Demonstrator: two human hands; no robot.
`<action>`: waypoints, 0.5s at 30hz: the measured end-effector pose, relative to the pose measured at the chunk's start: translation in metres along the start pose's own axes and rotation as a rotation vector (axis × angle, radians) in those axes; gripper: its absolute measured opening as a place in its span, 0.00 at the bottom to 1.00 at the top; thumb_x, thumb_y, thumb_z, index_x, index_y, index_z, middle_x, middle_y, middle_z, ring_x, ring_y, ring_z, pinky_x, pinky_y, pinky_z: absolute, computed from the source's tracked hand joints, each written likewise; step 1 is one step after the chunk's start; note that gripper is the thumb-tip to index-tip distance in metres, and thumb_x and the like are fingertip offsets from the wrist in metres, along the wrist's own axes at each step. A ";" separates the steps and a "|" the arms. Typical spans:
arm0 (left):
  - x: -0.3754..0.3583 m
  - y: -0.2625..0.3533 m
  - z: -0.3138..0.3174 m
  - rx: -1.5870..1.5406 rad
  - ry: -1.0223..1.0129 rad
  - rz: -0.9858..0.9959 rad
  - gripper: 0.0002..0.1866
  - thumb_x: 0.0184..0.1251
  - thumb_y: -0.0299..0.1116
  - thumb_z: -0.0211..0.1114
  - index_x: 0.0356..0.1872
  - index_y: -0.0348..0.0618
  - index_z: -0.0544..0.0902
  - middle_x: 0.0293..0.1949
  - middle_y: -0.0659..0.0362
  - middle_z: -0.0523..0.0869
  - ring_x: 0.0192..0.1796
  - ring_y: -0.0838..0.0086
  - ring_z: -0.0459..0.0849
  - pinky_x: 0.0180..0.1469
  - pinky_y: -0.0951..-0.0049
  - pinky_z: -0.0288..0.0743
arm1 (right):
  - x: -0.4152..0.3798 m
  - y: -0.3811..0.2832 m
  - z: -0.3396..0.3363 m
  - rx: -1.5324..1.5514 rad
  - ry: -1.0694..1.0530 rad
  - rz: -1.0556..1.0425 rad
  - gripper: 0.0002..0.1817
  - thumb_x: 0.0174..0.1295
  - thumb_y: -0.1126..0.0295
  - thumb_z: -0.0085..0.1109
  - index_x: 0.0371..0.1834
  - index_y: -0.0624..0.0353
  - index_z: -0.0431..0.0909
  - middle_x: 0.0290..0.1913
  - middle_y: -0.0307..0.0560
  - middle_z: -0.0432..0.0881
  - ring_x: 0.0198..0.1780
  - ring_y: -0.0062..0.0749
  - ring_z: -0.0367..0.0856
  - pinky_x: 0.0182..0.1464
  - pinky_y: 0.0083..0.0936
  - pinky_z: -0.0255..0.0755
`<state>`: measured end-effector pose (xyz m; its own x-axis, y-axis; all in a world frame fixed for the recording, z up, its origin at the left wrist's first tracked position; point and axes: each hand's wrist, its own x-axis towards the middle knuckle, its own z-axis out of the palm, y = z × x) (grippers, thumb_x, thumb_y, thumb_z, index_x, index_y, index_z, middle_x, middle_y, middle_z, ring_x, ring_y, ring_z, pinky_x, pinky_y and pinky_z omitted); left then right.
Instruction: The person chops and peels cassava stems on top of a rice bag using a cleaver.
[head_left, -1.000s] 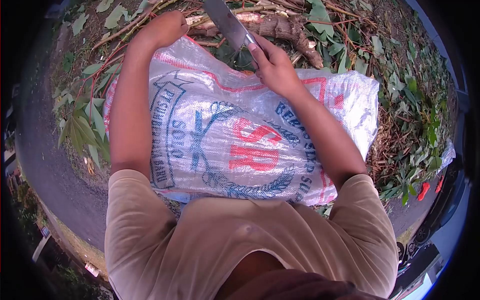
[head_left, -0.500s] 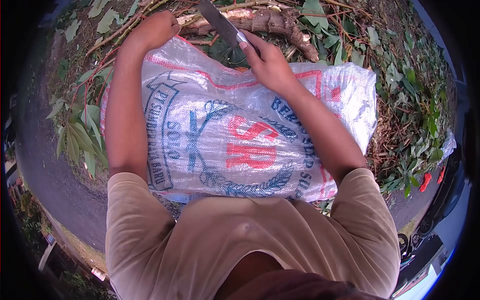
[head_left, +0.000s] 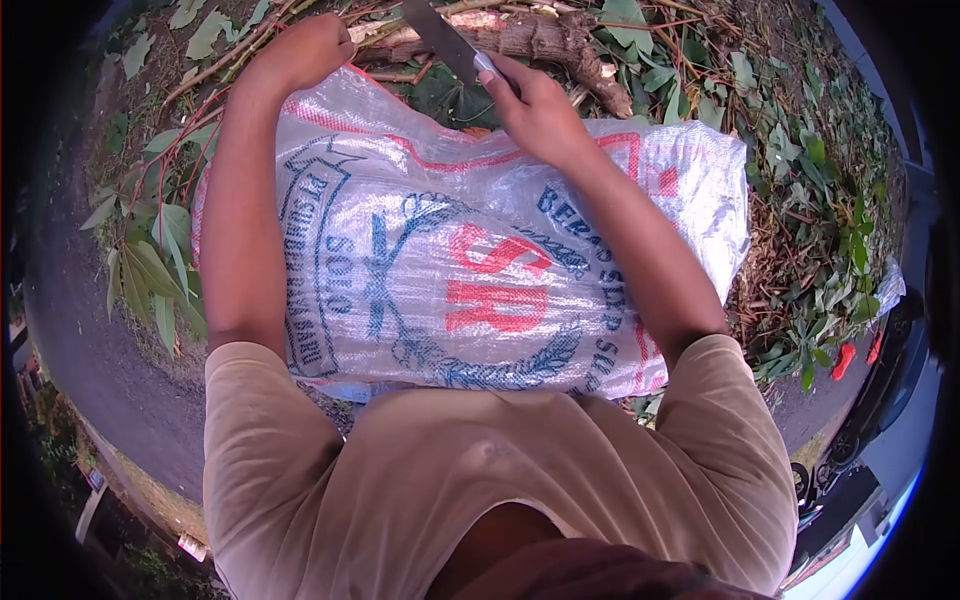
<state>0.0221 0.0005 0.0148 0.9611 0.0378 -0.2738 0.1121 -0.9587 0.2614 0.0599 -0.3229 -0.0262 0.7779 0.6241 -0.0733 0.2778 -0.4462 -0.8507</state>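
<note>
My right hand (head_left: 535, 108) grips the handle of a big knife (head_left: 443, 40), its grey blade pointing up and left over a thick brown root stem (head_left: 530, 35). My left hand (head_left: 305, 50) is closed at the far left edge of a white woven sack (head_left: 470, 260) with blue and red print, next to the stem's cut end; what it holds is hidden. The sack lies spread across my lap, under both forearms.
Green leaves and thin cut branches (head_left: 800, 160) litter the ground to the right and beyond the sack. More leaves (head_left: 150, 260) lie at left beside a grey paved strip (head_left: 90, 340). Small red objects (head_left: 845, 360) lie at the right edge.
Both hands and the knife have shifted slightly up and away from me toward the stem. The sack has slid a little with them.
</note>
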 end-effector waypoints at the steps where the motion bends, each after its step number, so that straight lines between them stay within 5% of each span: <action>1: -0.001 0.002 0.001 0.002 0.009 0.003 0.14 0.72 0.33 0.63 0.37 0.27 0.85 0.33 0.38 0.86 0.35 0.47 0.85 0.46 0.53 0.78 | 0.001 0.007 0.003 -0.004 0.006 -0.007 0.25 0.80 0.55 0.54 0.73 0.54 0.78 0.39 0.60 0.89 0.43 0.58 0.89 0.49 0.45 0.79; 4: -0.002 0.006 -0.003 0.018 0.063 -0.031 0.14 0.72 0.33 0.63 0.37 0.27 0.84 0.32 0.37 0.85 0.34 0.48 0.85 0.45 0.54 0.78 | 0.009 0.011 0.006 0.049 0.066 0.004 0.25 0.81 0.56 0.54 0.75 0.56 0.76 0.36 0.53 0.88 0.38 0.45 0.89 0.46 0.39 0.79; 6: -0.001 -0.001 -0.001 0.001 0.019 -0.042 0.14 0.72 0.33 0.63 0.37 0.27 0.85 0.32 0.37 0.86 0.35 0.48 0.86 0.45 0.54 0.78 | 0.003 0.001 -0.001 0.405 0.114 0.083 0.26 0.83 0.58 0.54 0.79 0.55 0.73 0.30 0.40 0.81 0.29 0.26 0.80 0.35 0.28 0.75; 7: -0.001 0.000 -0.001 0.006 0.004 -0.042 0.14 0.72 0.34 0.64 0.37 0.28 0.86 0.32 0.38 0.86 0.34 0.48 0.86 0.45 0.53 0.79 | 0.000 -0.010 -0.007 0.689 0.082 0.147 0.27 0.84 0.59 0.52 0.82 0.53 0.69 0.28 0.31 0.71 0.25 0.14 0.67 0.27 0.19 0.65; 12: -0.003 0.004 -0.006 0.004 -0.005 -0.052 0.14 0.72 0.34 0.64 0.37 0.28 0.86 0.33 0.37 0.86 0.34 0.49 0.86 0.46 0.53 0.79 | -0.002 -0.014 -0.010 0.720 0.124 0.146 0.26 0.86 0.59 0.50 0.81 0.54 0.68 0.27 0.30 0.70 0.24 0.14 0.66 0.26 0.18 0.61; 14: -0.002 0.006 -0.008 0.009 -0.012 -0.047 0.14 0.72 0.34 0.65 0.37 0.28 0.86 0.33 0.37 0.87 0.35 0.49 0.87 0.46 0.53 0.79 | -0.004 -0.008 -0.005 0.485 0.132 -0.027 0.26 0.85 0.59 0.50 0.81 0.55 0.67 0.28 0.38 0.77 0.26 0.17 0.74 0.30 0.24 0.71; 15: -0.003 0.009 -0.011 0.010 -0.049 -0.069 0.14 0.72 0.34 0.65 0.38 0.28 0.87 0.34 0.36 0.87 0.37 0.48 0.88 0.47 0.53 0.80 | -0.004 -0.010 -0.001 0.207 0.201 -0.090 0.28 0.84 0.58 0.51 0.80 0.58 0.69 0.33 0.49 0.85 0.32 0.29 0.85 0.40 0.33 0.79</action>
<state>0.0232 -0.0050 0.0283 0.9375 0.0898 -0.3362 0.1746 -0.9571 0.2312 0.0542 -0.3214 -0.0170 0.8570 0.5067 0.0938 0.2457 -0.2417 -0.9388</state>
